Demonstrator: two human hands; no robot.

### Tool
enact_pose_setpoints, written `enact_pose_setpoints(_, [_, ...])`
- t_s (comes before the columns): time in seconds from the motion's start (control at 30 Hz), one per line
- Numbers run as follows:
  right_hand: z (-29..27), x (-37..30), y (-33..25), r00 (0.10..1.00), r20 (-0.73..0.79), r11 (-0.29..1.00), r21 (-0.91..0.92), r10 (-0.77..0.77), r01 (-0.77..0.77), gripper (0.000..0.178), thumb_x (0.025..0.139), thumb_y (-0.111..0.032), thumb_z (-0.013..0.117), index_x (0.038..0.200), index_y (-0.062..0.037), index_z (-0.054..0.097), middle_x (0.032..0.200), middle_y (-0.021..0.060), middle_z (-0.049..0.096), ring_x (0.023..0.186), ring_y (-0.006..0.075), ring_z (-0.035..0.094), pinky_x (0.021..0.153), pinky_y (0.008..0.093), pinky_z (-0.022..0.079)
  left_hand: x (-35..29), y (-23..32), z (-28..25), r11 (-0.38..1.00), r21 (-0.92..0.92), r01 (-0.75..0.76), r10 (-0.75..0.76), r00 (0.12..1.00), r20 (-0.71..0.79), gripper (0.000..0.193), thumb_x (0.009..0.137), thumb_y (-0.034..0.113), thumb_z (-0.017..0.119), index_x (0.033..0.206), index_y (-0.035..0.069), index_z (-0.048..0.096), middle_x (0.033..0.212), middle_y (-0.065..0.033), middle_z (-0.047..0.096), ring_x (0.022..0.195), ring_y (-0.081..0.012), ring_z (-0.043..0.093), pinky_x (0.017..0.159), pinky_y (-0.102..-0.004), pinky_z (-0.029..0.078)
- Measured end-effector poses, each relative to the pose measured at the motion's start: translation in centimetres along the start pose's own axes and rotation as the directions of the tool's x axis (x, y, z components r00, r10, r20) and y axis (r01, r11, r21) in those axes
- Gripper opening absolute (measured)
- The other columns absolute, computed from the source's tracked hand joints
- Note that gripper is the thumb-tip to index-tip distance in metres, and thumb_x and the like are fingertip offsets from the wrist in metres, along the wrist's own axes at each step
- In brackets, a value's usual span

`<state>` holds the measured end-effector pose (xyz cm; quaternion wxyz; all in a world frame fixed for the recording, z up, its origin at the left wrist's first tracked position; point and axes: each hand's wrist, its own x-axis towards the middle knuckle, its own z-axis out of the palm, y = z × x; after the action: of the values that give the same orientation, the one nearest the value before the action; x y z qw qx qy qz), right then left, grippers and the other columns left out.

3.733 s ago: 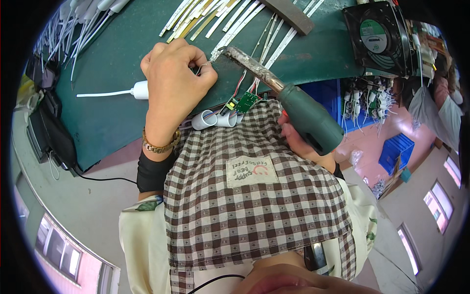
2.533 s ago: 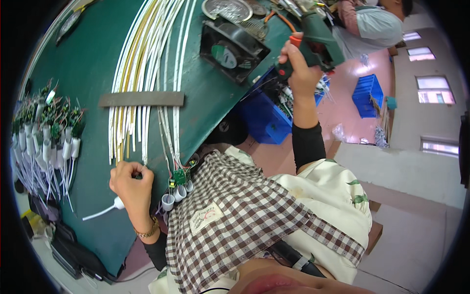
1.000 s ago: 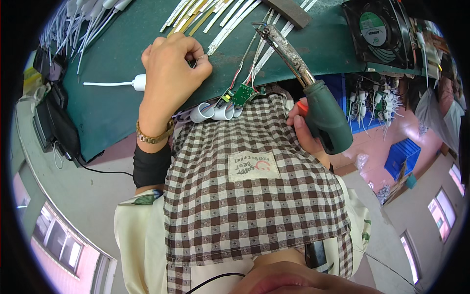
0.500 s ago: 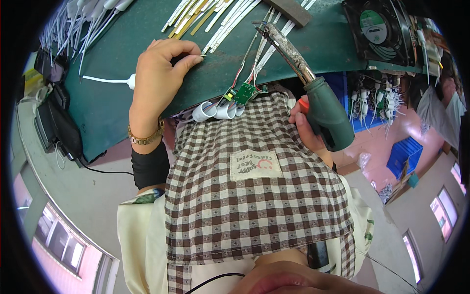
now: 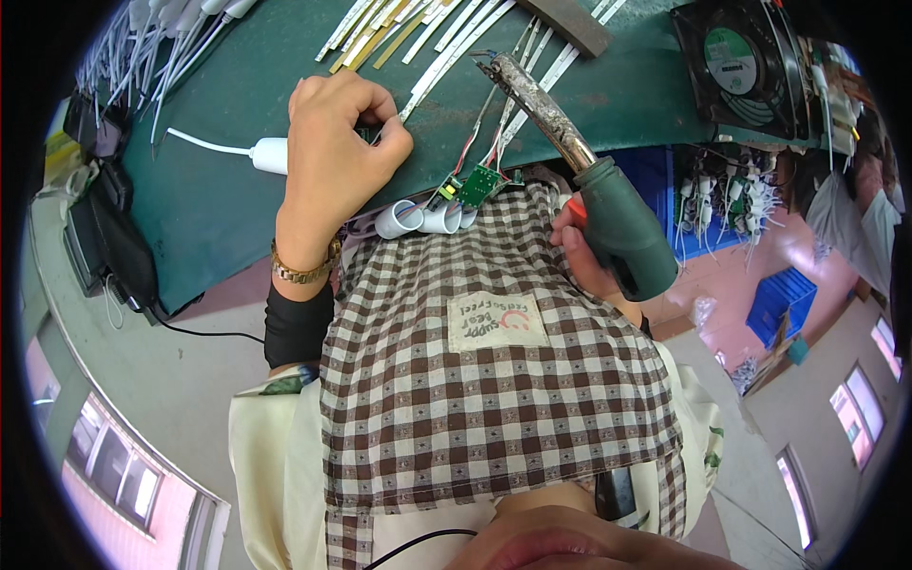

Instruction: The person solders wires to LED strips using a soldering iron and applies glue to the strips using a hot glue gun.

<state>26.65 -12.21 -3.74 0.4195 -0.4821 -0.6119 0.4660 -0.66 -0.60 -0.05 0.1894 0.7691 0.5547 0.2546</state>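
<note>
My left hand (image 5: 342, 152) is closed over the green table, thumb and forefinger pinched at the near end of a white LED strip (image 5: 429, 87). A white tubular casing (image 5: 270, 155) with a white cord lies partly hidden beneath it, and a dark green bit shows between its fingers. My right hand (image 5: 584, 255) is closed around the dark green handle of a soldering iron (image 5: 622, 223), its tip raised toward the upper middle. Between the hands, a small green circuit board (image 5: 478, 185) wired to strips hangs at the table edge beside white tube casings (image 5: 399, 218).
More LED strips (image 5: 366, 33) fan out at the back, near a dark grey block (image 5: 575, 27). A black fan (image 5: 736, 71) stands at the back right. White corded parts (image 5: 171, 47) are heaped at the back left. Blue crates (image 5: 781, 304) stand below on the right.
My left hand has shifted right and slightly nearer, uncovering more of the white casing. The soldering iron has moved a little left. The strip's near end has come closer.
</note>
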Motion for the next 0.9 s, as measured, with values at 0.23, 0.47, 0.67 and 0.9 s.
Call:
enact_pose_setpoints(0.23, [0.6,0.3,-0.5,0.983,-0.123,0.986,0.112,0.134,-0.12,0.027,0.072,0.005,0.07,0.098,-0.0004,0.067,0.087,0.009,0.069,0.076,0.0207,0.068,0.068,0.0293,0.053,0.0,-0.7,-0.2,1.0,-0.011,-0.019,0.019,1.0,0.018,0.006,0.066,0.006,0.066,0.068,0.007,0.06,0.07,-0.0025,0.055,0.074,-0.0219,0.05,0.08,-0.035,0.038])
enact_pose_setpoints(0.47, [0.6,0.4,0.2,0.987,-0.145,0.991,-0.106,0.063,-0.079,0.029,0.07,0.002,0.073,0.098,-0.0024,0.068,0.088,0.0104,0.069,0.074,0.0251,0.068,0.066,0.0295,0.053,-0.1,-0.1,-0.4,0.932,0.237,-0.274,0.274,0.961,0.032,0.012,0.069,0.001,0.068,0.075,0.008,0.06,0.081,-0.0006,0.059,0.084,-0.0233,0.055,0.099,-0.047,0.037])
enact_pose_setpoints(0.67, [1.1,0.4,-0.1,0.983,-0.165,0.97,-0.209,0.087,-0.121,0.03,0.069,0.001,0.074,0.098,-0.004,0.069,0.09,0.0111,0.069,0.076,0.0258,0.068,0.066,0.03,0.053,-1.0,-0.8,0.3,0.978,0.069,-0.197,0.201,0.977,-0.066,0.014,0.064,0.002,0.07,0.072,0.008,0.059,0.088,-0.0021,0.058,0.089,-0.0247,0.055,0.098,-0.0477,0.037])
enact_pose_setpoints(0.9, [1.0,0.0,0.2,0.982,-0.15,0.98,-0.141,0.119,-0.141,0.03,0.07,0.001,0.075,0.099,-0.0048,0.068,0.092,0.0095,0.07,0.078,0.0245,0.069,0.068,0.0301,0.053,-0.8,-1.3,0.4,0.977,-0.096,-0.191,0.187,0.981,-0.044,0.015,0.062,0.0,0.068,0.071,0.007,0.057,0.087,-0.0031,0.058,0.089,-0.0254,0.053,0.09,-0.0411,0.038])
